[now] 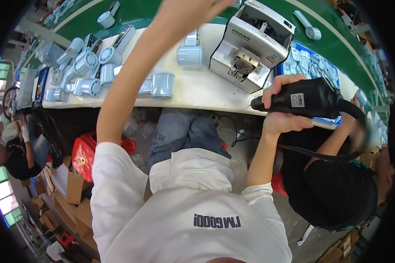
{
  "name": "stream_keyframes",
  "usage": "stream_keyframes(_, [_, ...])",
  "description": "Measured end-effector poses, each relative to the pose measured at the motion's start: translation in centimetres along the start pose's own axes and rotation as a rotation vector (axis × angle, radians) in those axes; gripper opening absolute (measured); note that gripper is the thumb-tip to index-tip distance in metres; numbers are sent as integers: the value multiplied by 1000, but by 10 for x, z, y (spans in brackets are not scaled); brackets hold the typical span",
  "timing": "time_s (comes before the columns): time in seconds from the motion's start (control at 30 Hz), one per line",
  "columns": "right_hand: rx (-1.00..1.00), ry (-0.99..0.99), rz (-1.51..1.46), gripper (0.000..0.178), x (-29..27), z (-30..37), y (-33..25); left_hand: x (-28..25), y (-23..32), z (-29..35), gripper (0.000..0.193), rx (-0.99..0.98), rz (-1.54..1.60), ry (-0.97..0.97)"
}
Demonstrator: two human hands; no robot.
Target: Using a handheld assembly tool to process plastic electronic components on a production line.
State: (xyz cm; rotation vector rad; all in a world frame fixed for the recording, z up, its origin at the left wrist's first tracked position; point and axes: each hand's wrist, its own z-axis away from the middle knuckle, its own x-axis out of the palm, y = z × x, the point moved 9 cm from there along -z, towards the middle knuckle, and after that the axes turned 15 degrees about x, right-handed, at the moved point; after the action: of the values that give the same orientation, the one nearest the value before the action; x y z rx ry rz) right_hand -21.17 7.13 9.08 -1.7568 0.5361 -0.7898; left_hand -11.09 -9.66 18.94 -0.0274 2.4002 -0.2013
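Black casing fills the person's right hand (pixel 289 123), whose fingers wrap firmly around a corded power tool (pixel 314 100). Just beyond that hand sits a blue tray (pixel 335 121) of pale parts. The left hand (pixel 189 12) is cut off by the upper edge, so its grip cannot be told; a pale-blue cylindrical part (pixel 189 56) lies nearer the body than it, a boxy machine (pixel 250 48) to its right.

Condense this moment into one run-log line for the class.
left hand: raised above table, partly out of frame | right hand: gripping black handheld tool | nearby: boxy machine, blue tray, light-blue parts
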Motion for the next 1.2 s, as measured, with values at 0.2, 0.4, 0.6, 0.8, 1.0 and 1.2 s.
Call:
stream_keyframes(0.2, [-46,39,-52,102,-11,-3,-3,-22,129,187,19,-584,349,-463])
stream_keyframes(0.4, [-94,53,-93,106,-13,-3,0,9,113,316,22,-1013,216,-242])
stream_keyframes(0.6, [-132,-12,-107,106,0,1,-2,30,100,334,18,-962,223,-153])
stream_keyframes(0.8, [-213,-158,-161,105,-3,-1,-9,29,120,294,15,-867,435,-175])
stream_keyframes(1.0, [-207,-99,-126,105,2,4,-11,-46,118,153,22,-484,434,158])
stream_keyframes(1.2, [-74,36,11,98,-2,3,-2,-49,49,25,20,-260,264,213])
